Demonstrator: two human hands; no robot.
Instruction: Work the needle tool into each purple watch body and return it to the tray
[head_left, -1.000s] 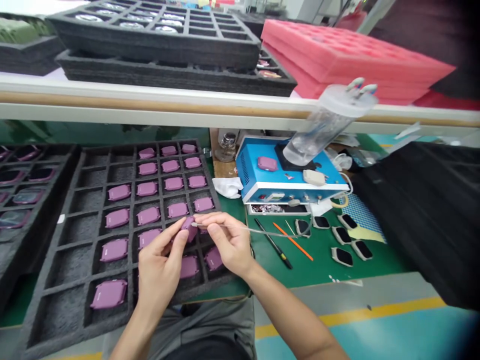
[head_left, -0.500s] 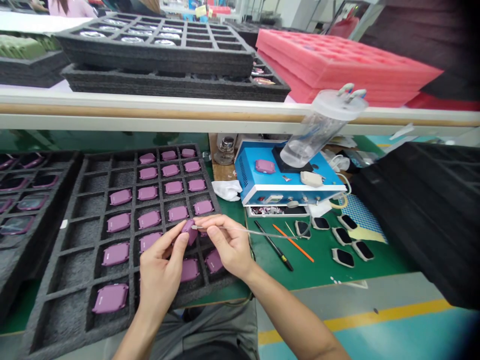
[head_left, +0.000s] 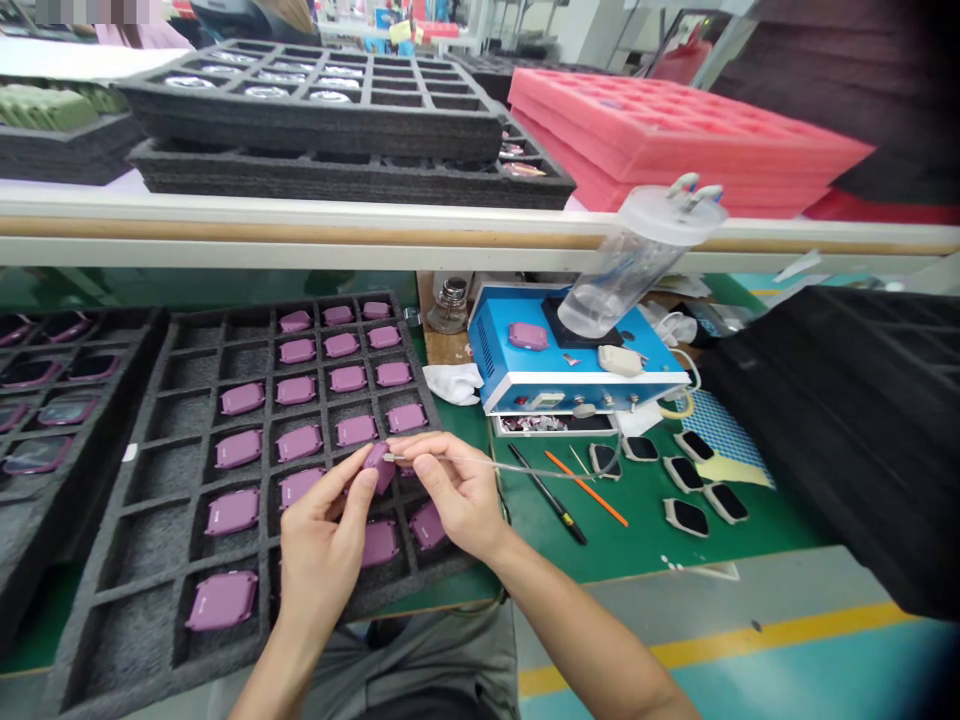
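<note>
Okay, my left grip [head_left: 322, 535] is pinched firmly on a purple case [head_left: 379, 468], at six o'clock over the foam tray [head_left: 161, 440]; my right grip [head_left: 457, 495] pinches a thin tube [head_left: 480, 462], its tip touching the case.

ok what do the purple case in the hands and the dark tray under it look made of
The purple case looks like moulded plastic or possibly silicone: smooth, matte, with a soft sheen. The look can't settle which. The dark grey tray looks like foam: rough, speckled surface, no shine, with cut square pockets.
</note>
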